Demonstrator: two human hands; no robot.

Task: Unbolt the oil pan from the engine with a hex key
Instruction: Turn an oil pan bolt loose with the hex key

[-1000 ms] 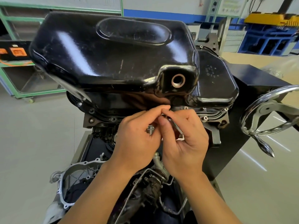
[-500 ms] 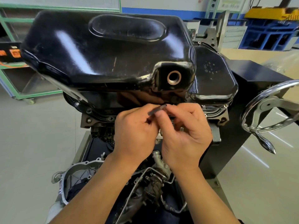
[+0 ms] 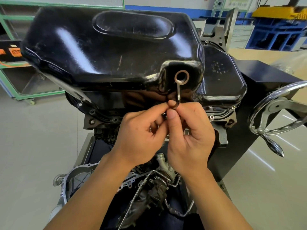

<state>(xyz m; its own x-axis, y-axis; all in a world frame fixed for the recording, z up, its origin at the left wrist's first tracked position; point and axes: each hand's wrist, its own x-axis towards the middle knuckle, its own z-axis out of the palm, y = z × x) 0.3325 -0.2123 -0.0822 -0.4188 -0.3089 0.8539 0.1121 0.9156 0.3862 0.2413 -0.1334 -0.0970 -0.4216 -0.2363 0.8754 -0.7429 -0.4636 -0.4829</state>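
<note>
The small L-shaped grey steel hex key (image 3: 178, 92) stands with its long arm upright against the near wall of the glossy black pressed-steel oil pan (image 3: 108, 55). Its top end is just below the copper-coloured ring of the drain hole (image 3: 181, 76), and its bend is tucked between my fingertips. My hands are together on it. My left hand (image 3: 141, 135) lays its forefinger over the bend from the left, and my right hand (image 3: 189, 138) pinches it from below with the thumb. The other fingers of both are curled in. My fingers hide the key's short arm, so I cannot tell whether it sits in a bolt

The pan lies on top of the dark cast-metal engine (image 3: 103, 121), which is turned underside up, and its rim meets the engine's flange just beyond my knuckles. Small bolt heads show along that rim to the left and right of my hands. Nearer me, below my wrists, are grey metal pipes and fittings (image 3: 159, 180) and a silver cover with a round opening (image 3: 71, 178) to the left

At the right a chrome handwheel (image 3: 275, 105) with a pointed handle stands beside the black boxy stand (image 3: 265, 75). Far left is a green metal shelf frame (image 3: 43, 94), and far right are blue racks (image 3: 274, 35)
</note>
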